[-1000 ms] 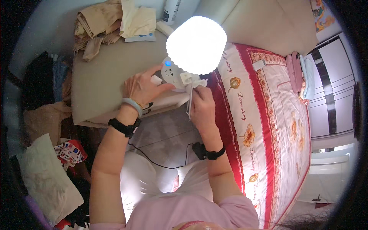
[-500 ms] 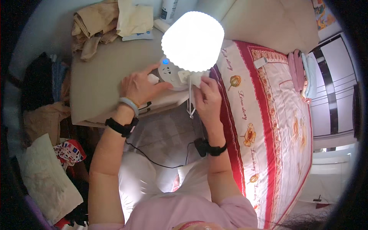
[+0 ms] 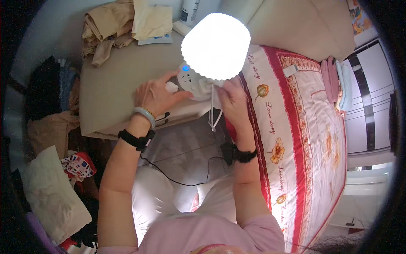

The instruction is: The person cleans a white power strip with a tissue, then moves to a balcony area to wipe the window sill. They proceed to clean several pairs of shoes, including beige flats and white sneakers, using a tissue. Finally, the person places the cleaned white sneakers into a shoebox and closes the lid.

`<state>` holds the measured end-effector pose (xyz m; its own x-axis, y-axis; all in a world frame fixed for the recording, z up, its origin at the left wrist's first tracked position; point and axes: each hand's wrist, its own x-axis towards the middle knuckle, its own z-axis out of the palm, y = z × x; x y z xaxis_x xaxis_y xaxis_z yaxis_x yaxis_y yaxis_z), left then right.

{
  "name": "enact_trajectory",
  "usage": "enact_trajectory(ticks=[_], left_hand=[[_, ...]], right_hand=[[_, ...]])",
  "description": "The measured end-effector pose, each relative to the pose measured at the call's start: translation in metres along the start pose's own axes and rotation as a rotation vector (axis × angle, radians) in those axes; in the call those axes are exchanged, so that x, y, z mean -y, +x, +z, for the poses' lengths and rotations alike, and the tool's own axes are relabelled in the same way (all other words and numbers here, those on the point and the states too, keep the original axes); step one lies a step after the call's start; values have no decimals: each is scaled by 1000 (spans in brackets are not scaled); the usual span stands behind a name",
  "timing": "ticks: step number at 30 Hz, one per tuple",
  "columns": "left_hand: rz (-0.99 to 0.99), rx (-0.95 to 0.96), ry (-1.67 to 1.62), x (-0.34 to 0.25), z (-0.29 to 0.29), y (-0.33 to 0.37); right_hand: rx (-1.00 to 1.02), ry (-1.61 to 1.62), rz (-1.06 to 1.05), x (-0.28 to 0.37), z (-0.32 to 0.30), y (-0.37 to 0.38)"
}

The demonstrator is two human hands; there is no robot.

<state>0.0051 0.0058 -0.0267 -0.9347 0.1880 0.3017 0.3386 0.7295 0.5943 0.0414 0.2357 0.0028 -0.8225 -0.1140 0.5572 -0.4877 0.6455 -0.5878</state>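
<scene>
A lit lamp (image 3: 218, 46) with a ribbed white shade stands at the front edge of a beige cabinet. Its round white base (image 3: 192, 86) has socket holes and a glowing blue button. My left hand (image 3: 154, 95) grips the base's left side, thumb and forefinger apart around the edge. A small white block (image 3: 171, 87) shows between that hand and the base. My right hand (image 3: 233, 101) is closed at the base's right side, on a white plug mostly hidden by the fingers and shade glare. A white cable (image 3: 212, 114) hangs in a loop beside it.
Folded beige cloths (image 3: 108, 25) and a white bottle (image 3: 190, 10) sit at the cabinet's back. To the right is a bed with a red-and-white patterned cover (image 3: 287, 127). Clothes and a pale pillow (image 3: 55, 194) lie at left. A black cord (image 3: 169, 180) joins my wristbands.
My right hand has turned and shifted slightly right; the white plug it holds is now more covered. My left hand stays on the base. The whole view has shifted a little.
</scene>
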Motion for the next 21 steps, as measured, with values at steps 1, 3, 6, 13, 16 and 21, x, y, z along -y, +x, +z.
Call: enact_trajectory(ticks=[1, 3, 6, 13, 16, 21], left_hand=[[-6, 9, -2, -3, -2, 0], [-44, 35, -11, -7, -7, 0], [-54, 40, 21, -6, -8, -1], [-84, 70, 16, -8, -11, -1], [-75, 53, -9, -7, -11, -2], [-40, 30, 3, -8, -11, -2]], right_hand=[[60, -59, -46, -9, 1, 3], [196, -159, -153, -15, 6, 12], [319, -247, -161, -7, -6, 23], [283, -228, -201, -9, -4, 29], [335, -206, -156, 5, -6, 30], [207, -342, -168, -10, -14, 27]])
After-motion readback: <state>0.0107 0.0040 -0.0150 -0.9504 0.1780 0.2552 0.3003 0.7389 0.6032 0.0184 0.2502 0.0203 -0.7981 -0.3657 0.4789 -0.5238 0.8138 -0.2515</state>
